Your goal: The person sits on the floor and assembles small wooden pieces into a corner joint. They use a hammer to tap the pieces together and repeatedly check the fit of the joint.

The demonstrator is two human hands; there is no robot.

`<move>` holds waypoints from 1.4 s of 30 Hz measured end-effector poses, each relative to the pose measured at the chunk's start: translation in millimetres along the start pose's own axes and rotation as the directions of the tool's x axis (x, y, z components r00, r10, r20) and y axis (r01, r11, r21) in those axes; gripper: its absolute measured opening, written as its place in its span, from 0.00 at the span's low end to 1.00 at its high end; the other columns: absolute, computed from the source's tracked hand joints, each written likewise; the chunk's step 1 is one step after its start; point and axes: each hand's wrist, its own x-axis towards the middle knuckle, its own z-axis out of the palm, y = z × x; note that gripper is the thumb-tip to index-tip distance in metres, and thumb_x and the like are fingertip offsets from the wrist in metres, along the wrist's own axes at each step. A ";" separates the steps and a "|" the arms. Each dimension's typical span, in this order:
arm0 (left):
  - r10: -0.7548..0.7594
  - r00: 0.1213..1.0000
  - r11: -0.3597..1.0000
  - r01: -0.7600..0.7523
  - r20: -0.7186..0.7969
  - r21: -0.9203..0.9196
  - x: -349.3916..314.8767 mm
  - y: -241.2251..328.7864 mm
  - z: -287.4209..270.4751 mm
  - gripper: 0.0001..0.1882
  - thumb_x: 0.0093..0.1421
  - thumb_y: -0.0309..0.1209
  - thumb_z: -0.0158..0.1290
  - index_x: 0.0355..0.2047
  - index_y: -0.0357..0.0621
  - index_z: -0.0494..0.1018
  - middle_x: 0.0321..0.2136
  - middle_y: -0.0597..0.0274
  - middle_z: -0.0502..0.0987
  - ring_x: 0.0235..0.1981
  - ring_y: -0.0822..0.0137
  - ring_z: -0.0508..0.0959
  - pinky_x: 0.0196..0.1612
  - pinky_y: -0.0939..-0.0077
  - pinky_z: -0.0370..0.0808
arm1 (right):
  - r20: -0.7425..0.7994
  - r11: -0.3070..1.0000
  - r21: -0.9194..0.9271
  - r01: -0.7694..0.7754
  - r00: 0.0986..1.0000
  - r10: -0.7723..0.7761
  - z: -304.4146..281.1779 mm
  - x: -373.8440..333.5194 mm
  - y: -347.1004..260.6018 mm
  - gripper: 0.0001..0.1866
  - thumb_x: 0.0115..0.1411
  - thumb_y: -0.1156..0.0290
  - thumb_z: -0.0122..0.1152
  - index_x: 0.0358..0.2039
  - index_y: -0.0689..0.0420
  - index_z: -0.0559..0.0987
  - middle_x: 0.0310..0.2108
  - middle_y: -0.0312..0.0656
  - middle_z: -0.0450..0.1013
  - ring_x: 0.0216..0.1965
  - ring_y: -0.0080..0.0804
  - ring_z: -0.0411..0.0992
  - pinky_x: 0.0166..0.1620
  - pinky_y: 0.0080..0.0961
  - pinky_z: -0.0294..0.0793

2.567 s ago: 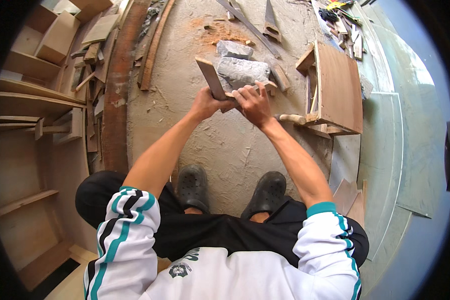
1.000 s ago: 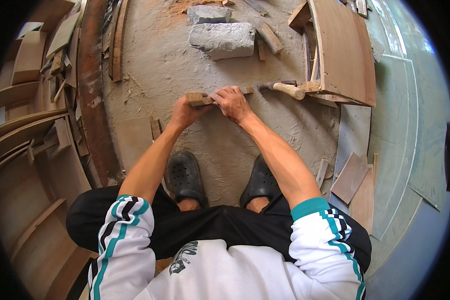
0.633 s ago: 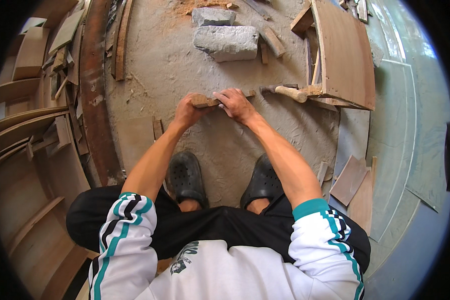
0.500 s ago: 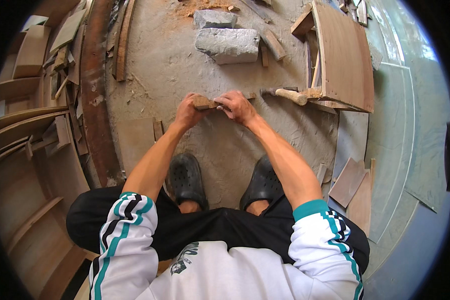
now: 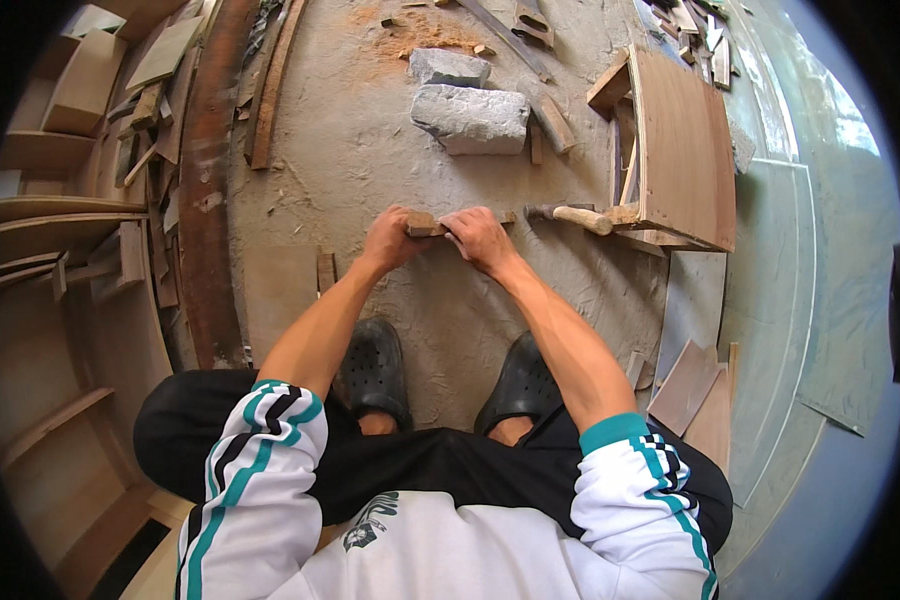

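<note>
A short wooden block (image 5: 425, 226) is held out in front of my feet, over the concrete floor. My left hand (image 5: 391, 241) is closed around its left end. The fingers of my right hand (image 5: 478, 240) pinch its right part, hiding some of it. Just past my right hand a small wooden end (image 5: 508, 217) shows; whether it belongs to the same block I cannot tell. To the right lies a hammer (image 5: 580, 218), its pale handle pointing toward a plywood box (image 5: 685, 150) and its dark head toward my right hand.
Two rough grey stone blocks (image 5: 470, 120) sit ahead, with wood offcuts (image 5: 552, 124) beside them. A handsaw (image 5: 510, 42) lies farther off near sawdust (image 5: 420, 38). Wooden cabinet frames (image 5: 65, 340) and a rusty beam (image 5: 202, 200) line the left; glass sheets (image 5: 770, 300) the right.
The whole view has shifted, so the floor objects sit lower in the picture. Both hands stay on the wooden block, which now shows more of its face between them.
</note>
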 end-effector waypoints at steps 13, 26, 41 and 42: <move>0.028 0.999 1.000 -0.028 0.023 -0.003 -2.5 -15.4 5.5 0.22 0.45 0.42 0.70 0.40 0.49 0.81 0.39 0.58 0.82 0.45 0.54 0.78 0.49 0.61 0.74 | 0.057 0.999 -0.031 -0.019 0.998 0.020 -5.9 2.4 0.8 0.17 0.55 0.69 0.66 0.45 0.56 0.79 0.43 0.43 0.78 0.49 0.39 0.73 0.55 0.38 0.66; 0.150 0.972 0.791 -0.227 0.180 0.568 -10.6 -45.4 -84.8 0.49 0.47 0.41 0.66 0.67 0.49 0.55 0.66 0.56 0.57 0.67 0.54 0.57 0.68 0.57 0.54 | -0.029 0.992 -0.119 -0.030 0.999 0.026 -35.1 12.9 4.8 0.24 0.53 0.70 0.60 0.52 0.58 0.76 0.50 0.44 0.75 0.55 0.40 0.70 0.61 0.40 0.63; 0.176 0.975 0.876 -0.217 0.134 0.431 232.1 29.5 -55.7 0.52 0.53 0.62 0.57 0.69 0.47 0.52 0.70 0.41 0.49 0.71 0.42 0.49 0.70 0.49 0.48 | 0.160 0.700 -0.150 -0.699 0.681 0.714 -111.3 132.0 83.7 0.21 0.56 0.55 0.56 0.43 0.56 0.81 0.46 0.53 0.77 0.49 0.54 0.75 0.53 0.45 0.73; 0.133 0.977 0.891 -0.192 0.169 0.411 238.0 31.6 -48.8 0.58 0.51 0.68 0.55 0.71 0.47 0.47 0.71 0.37 0.43 0.72 0.41 0.43 0.71 0.47 0.44 | 0.160 0.701 -0.204 -0.683 0.683 0.712 -123.8 136.0 90.1 0.21 0.56 0.55 0.56 0.43 0.56 0.81 0.46 0.53 0.77 0.49 0.54 0.75 0.54 0.45 0.73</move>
